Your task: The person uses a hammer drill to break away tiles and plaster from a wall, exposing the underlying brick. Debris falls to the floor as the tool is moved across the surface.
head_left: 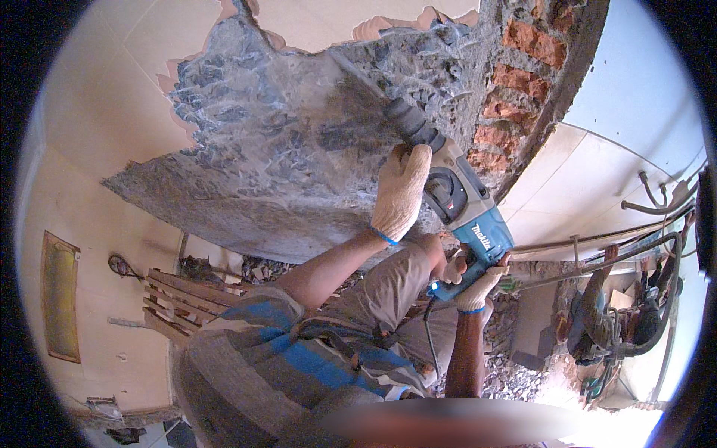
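A teal and grey rotary hammer drill (467, 201) slants up and to the left across the middle. My left hand (403, 190), in a cream knitted glove, wraps round its front part just behind the black chuck (409, 119). Gloved the same way, my right hand (472, 287) grips the rear handle, with a small light glowing beside it. A long bit (358, 73) runs from the chuck to the rough grey mortar surface (261, 119), near the broken edge of the beige tiles (321, 22). Dust or motion blurs the bit's tip. A dark cord (427, 332) hangs from the handle.
Exposed red bricks (519, 86) line the surface's right edge. Rubble (511, 377) covers the floor beyond my knees. Another person (594, 325) is at the right, near pipes (657, 205). Wooden slats (183, 299) stand at the left.
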The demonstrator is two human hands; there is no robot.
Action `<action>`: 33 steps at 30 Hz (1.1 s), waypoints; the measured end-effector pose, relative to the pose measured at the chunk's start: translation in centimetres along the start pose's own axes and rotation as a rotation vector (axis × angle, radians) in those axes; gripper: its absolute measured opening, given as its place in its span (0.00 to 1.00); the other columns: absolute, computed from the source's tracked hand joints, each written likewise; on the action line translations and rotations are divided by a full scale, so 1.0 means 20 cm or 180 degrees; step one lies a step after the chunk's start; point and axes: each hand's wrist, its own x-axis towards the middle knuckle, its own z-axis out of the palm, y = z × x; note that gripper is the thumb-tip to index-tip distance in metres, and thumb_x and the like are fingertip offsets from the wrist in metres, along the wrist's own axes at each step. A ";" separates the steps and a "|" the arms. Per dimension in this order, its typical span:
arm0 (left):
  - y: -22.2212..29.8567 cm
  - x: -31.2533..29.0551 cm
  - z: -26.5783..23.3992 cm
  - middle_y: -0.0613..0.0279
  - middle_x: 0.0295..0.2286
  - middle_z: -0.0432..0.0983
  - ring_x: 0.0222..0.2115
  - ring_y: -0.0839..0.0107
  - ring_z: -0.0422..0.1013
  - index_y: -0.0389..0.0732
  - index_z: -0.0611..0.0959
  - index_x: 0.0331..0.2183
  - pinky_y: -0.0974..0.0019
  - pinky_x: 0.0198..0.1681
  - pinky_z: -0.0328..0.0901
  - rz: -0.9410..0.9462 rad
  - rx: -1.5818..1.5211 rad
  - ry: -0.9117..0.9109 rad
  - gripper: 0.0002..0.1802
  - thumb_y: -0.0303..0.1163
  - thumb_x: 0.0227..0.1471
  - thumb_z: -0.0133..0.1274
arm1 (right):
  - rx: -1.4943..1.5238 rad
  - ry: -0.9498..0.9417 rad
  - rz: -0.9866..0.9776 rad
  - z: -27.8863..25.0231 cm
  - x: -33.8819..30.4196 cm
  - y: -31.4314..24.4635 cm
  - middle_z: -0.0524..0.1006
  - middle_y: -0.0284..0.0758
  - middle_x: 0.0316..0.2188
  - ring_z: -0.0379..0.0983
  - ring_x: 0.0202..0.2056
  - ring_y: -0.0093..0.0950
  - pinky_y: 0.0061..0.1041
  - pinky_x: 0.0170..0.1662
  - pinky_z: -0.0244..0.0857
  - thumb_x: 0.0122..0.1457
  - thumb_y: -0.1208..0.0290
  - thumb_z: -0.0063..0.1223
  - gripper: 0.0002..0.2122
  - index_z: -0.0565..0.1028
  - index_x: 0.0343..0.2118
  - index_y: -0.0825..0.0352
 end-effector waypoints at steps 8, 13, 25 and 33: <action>-0.05 0.00 0.01 0.64 0.31 0.74 0.30 0.74 0.67 0.34 0.78 0.43 0.64 0.34 0.65 0.0211 0.0253 0.0229 0.25 0.50 0.67 0.55 | 0.0051 -0.0376 0.0140 -0.09 0.09 0.03 0.82 0.39 0.43 0.79 0.34 0.34 0.37 0.40 0.75 0.62 0.22 0.32 0.43 0.73 0.57 0.63; -0.02 0.01 0.00 0.59 0.33 0.78 0.31 0.70 0.69 0.32 0.78 0.46 0.61 0.38 0.68 0.0086 0.0475 0.0265 0.28 0.52 0.67 0.55 | 0.0057 -0.0301 0.0288 -0.05 0.08 0.02 0.82 0.40 0.40 0.77 0.29 0.33 0.32 0.33 0.73 0.60 0.20 0.32 0.45 0.74 0.56 0.62; -0.03 0.04 -0.01 0.62 0.35 0.79 0.33 0.74 0.70 0.32 0.79 0.48 0.64 0.38 0.69 -0.0187 0.0432 0.0141 0.27 0.50 0.66 0.57 | 0.0148 -0.0340 0.0481 0.18 0.05 -0.02 0.74 0.36 0.20 0.68 0.17 0.32 0.31 0.22 0.64 0.55 0.15 0.28 0.50 0.76 0.44 0.70; -0.05 0.04 -0.01 0.63 0.33 0.77 0.32 0.74 0.69 0.31 0.79 0.46 0.64 0.37 0.68 0.0078 -0.0274 0.0260 0.27 0.50 0.67 0.56 | -0.0212 0.0095 0.0232 0.12 0.14 0.02 0.79 0.37 0.27 0.73 0.21 0.32 0.30 0.26 0.70 0.60 0.19 0.28 0.47 0.75 0.49 0.68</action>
